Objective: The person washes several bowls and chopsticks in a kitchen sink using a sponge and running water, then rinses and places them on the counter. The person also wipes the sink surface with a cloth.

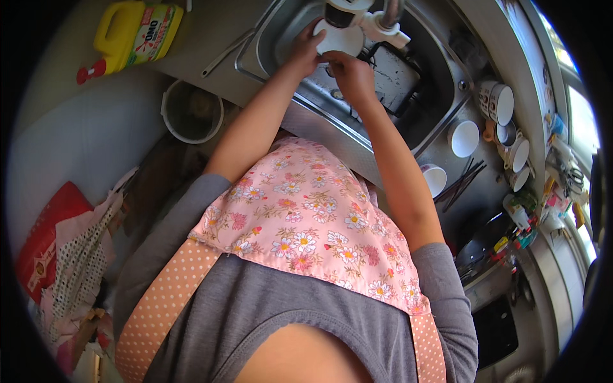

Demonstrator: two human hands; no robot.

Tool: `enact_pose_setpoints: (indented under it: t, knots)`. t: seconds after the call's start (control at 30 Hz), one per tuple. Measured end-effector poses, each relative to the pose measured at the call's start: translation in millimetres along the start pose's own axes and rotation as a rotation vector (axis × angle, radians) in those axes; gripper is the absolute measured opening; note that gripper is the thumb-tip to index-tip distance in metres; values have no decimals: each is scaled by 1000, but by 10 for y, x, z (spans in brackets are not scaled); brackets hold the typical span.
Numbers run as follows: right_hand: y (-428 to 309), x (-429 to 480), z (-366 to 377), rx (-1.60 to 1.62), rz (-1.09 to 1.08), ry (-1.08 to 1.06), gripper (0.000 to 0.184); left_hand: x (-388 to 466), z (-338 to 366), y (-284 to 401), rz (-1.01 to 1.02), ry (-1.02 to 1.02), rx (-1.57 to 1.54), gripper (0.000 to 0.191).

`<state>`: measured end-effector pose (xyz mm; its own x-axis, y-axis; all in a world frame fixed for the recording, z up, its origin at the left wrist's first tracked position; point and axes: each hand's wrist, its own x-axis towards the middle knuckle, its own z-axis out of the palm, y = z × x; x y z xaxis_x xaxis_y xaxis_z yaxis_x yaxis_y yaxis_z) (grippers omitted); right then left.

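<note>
Over a stainless steel sink (438, 115), my left hand (306, 50) grips a white bowl or dish (341, 39) by its left rim, with the thumb on the near side. My right hand (352, 76) is at the dish's lower edge, fingers curled and close to the left hand's fingertips; whether it pinches the rim or something small cannot be told. Below the hands, a grey rectangular tray or rack with a black frame (395, 74) lies in the basin. A white faucet fitting (354, 16) hangs above the dish and partly hides it.
White bowls (463, 139), dark chopsticks (460, 185) and stacked cups (503, 105) stand right of the sink. At the left are a yellow detergent jug (136, 36), a long thin utensil (227, 52) on the counter and a bucket (192, 112) below its edge. A dark pan (483, 239) stands farther right.
</note>
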<state>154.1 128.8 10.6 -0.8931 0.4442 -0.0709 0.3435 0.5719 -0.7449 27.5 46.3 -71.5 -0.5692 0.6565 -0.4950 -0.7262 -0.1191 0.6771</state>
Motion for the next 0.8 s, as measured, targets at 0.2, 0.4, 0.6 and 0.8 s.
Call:
enact_pose_setpoints:
  t: [0.2, 0.4, 0.6, 0.8]
  knots:
    - [481, -679, -310, 403, 389, 177, 20, -16, -541, -48, -127, 155, -276, 50]
    - [829, -1310, -286, 22, 276, 290, 20, 153, -312, 12, -59, 105, -321, 50]
    - [752, -1557, -210, -154, 215, 287, 24, 195, -239, -86, -82, 69, -259, 51]
    - [692, -1626, 24, 30, 278, 381, 24, 285, -421, 42, -190, 249, -307, 53]
